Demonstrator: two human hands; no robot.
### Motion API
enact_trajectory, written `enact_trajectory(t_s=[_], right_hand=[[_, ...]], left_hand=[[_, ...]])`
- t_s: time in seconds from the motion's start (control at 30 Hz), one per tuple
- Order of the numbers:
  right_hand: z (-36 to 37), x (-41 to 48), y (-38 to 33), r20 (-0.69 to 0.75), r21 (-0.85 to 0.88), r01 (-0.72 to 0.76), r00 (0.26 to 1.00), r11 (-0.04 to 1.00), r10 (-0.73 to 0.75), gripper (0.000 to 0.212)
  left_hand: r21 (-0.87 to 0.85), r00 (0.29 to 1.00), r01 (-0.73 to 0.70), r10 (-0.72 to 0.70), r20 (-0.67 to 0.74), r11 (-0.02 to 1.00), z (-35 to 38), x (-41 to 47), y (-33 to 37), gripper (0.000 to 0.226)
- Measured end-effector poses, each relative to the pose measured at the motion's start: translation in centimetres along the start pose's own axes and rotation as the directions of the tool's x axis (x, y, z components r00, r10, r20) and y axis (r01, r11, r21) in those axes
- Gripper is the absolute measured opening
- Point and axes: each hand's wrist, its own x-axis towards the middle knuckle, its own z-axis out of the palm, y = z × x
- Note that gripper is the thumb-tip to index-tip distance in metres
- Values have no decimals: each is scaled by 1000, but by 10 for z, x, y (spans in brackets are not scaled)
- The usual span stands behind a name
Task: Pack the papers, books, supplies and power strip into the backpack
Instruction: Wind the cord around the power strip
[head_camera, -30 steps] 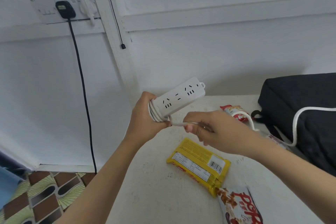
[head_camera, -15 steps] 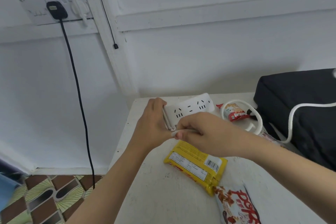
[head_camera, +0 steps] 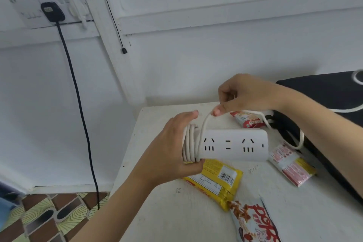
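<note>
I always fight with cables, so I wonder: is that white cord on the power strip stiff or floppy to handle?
Probably flexible: the cord lies in tight turns round one end of the power strip. Likely springy too: the left hand clamps the turns, so they may loosen if released. The free length trails in smooth curves toward the backpack, not kinks.

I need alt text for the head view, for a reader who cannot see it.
A left hand grips a white power strip with cord coiled round one end, while the right hand pinches the loose cord above it. Below lie snack packets on a white table, beside a black backpack.
</note>
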Motion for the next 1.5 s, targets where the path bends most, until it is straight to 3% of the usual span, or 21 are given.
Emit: enact_trajectory(t_s=[0.07,0.13,0.3,0.43,0.5,0.57,0.67,0.77,0.87,1.03,1.13,1.23,1.37,1.5], right_hand=[[3,1,8,126,192,-19,992,981,-6,40],[13,-2,12,156,306,-26,988,952,-23,37],[49,-2,17,136,462,-34,990,886,-33,45],[64,-11,22,179,503,-106,984,858,17,52],[75,-20,25,178,421,-162,980,893,94,75],[90,-24,35,67,334,-52,997,941,31,41],[100,-27,56,22,165,-84,996,983,81,55],[99,-30,63,-43,57,-22,999,998,25,38],[97,-29,64,-77,80,-43,996,996,50,20],[91,-25,59,-122,224,-147,976,963,178,19],[84,-25,49,-64,310,-150,982,939,178,22],[79,-29,40,139,326,-203,976,923,165,15],[79,-34,29,334,214,-296,918,931,215,51],[83,-34,24,328,50,-307,904,950,275,65]], left_hand=[[146,981,-193,196,-6,970,-3,-3,3,80],[248,949,-306,315,3,919,-4,-6,2,71],[274,925,-336,370,-84,901,2,-10,-2,60],[106,965,-173,190,-181,979,6,-13,-1,59],[-9,967,-62,58,-247,998,3,-14,-4,61],[-95,950,27,-55,-306,995,-2,-13,-10,63],[-158,903,123,-176,-391,980,-8,-11,-20,68],[-187,866,177,-243,-438,966,-11,-9,-27,73],[-245,825,239,-330,-460,939,-11,-6,-33,77],[-266,765,369,-454,-458,890,-12,-2,-47,78],[-231,761,393,-456,-462,890,-11,-3,-55,76],[-213,756,407,-458,-467,888,-10,-4,-59,74],[-141,759,419,-431,-488,897,-9,-4,-67,76],[-80,775,408,-391,-497,910,-9,-1,-71,76]])
